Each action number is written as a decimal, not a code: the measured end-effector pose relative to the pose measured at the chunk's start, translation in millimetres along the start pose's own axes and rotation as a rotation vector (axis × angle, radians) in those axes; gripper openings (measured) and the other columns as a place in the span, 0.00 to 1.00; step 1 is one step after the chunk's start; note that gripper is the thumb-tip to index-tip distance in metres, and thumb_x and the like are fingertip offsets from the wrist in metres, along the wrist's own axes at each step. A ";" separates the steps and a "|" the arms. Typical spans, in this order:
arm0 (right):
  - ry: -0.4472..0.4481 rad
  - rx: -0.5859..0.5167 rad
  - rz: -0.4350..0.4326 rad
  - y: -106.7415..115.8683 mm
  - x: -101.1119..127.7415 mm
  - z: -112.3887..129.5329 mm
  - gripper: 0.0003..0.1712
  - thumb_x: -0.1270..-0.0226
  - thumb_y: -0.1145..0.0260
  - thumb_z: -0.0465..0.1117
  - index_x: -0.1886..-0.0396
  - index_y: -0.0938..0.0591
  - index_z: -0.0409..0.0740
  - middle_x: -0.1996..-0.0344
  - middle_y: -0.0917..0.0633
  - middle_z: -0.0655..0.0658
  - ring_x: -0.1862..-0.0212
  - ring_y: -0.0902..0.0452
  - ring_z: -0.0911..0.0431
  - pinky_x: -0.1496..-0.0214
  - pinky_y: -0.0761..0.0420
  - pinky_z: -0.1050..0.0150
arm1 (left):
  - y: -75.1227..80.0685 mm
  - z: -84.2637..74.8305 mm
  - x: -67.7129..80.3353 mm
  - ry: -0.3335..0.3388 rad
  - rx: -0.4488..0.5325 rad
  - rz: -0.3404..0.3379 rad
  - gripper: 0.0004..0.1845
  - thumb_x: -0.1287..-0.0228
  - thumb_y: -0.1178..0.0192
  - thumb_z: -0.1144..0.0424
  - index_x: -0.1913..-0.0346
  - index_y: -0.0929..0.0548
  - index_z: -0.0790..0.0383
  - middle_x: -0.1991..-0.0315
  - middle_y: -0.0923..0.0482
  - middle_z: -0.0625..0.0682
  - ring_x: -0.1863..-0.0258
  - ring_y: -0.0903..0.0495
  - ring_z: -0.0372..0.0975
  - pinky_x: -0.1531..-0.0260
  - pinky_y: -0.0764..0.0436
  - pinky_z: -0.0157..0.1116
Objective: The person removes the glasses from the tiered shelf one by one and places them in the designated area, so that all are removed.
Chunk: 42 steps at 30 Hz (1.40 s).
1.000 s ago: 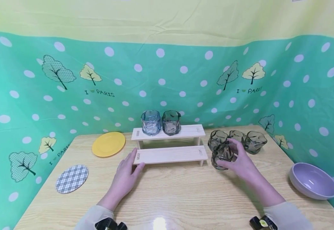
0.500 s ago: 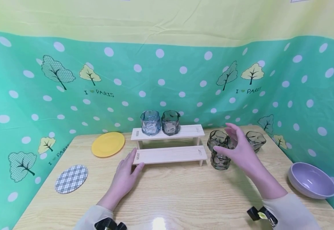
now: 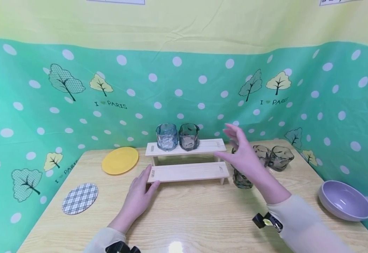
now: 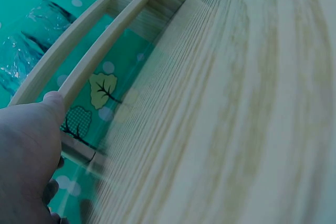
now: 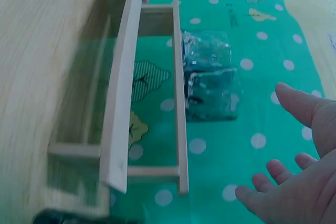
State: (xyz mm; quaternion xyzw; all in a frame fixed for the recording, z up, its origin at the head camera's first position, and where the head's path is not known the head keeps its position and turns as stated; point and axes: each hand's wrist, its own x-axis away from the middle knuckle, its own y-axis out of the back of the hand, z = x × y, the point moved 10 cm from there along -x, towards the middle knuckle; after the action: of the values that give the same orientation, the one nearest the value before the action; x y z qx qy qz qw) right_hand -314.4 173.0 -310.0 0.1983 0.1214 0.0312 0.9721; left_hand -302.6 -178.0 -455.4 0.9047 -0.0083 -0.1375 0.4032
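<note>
Right hand (image 3: 241, 154) now lifted off the near grey glass (image 3: 242, 178), fingers spread and empty; left hand (image 3: 139, 195), flat, steadies the wooden step shelf (image 3: 187, 171). Glass left standing.

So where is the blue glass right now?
In the head view, the blue glass stands on the left end of the top step of the wooden shelf, right beside a grey glass, with the yellow plate lower to its left.

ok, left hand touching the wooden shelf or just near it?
Touching. In the head view the left hand lies flat on the table with its fingers against the left end of the wooden shelf's lower step; the left wrist view shows a fingertip on that board's edge.
</note>
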 end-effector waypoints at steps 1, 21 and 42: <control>-0.003 -0.011 0.003 -3.9 -2.6 1.5 0.64 0.34 0.14 0.46 0.09 0.45 0.58 0.15 0.36 0.45 0.14 0.43 0.38 0.13 0.40 0.40 | -0.1 -0.4 0.0 0.001 0.002 0.001 0.41 0.13 0.40 0.48 0.11 0.44 0.65 0.16 0.40 0.70 0.16 0.42 0.62 0.15 0.50 0.64; 0.039 -0.104 0.015 -66.5 -51.1 9.9 0.65 0.38 0.12 0.42 0.09 0.44 0.53 0.16 0.34 0.44 0.16 0.40 0.45 0.12 0.40 0.49 | 0.3 -1.4 1.5 -0.002 -0.001 -0.014 0.41 0.14 0.40 0.48 0.11 0.42 0.65 0.16 0.39 0.69 0.16 0.40 0.63 0.16 0.49 0.64; -0.023 -0.097 0.045 -94.3 -74.3 -16.4 0.64 0.34 0.14 0.48 0.09 0.45 0.67 0.12 0.43 0.42 0.14 0.44 0.38 0.16 0.34 0.39 | 2.4 -4.2 3.3 -0.013 0.004 -0.029 0.41 0.14 0.39 0.49 0.11 0.42 0.64 0.17 0.38 0.70 0.17 0.39 0.64 0.16 0.48 0.65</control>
State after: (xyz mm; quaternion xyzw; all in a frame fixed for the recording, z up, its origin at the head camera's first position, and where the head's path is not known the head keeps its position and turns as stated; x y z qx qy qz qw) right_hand -389.2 84.4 -345.1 0.1539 0.1039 0.0566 0.9810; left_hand -298.1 -177.1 -451.8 0.9046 0.0019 -0.1491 0.3994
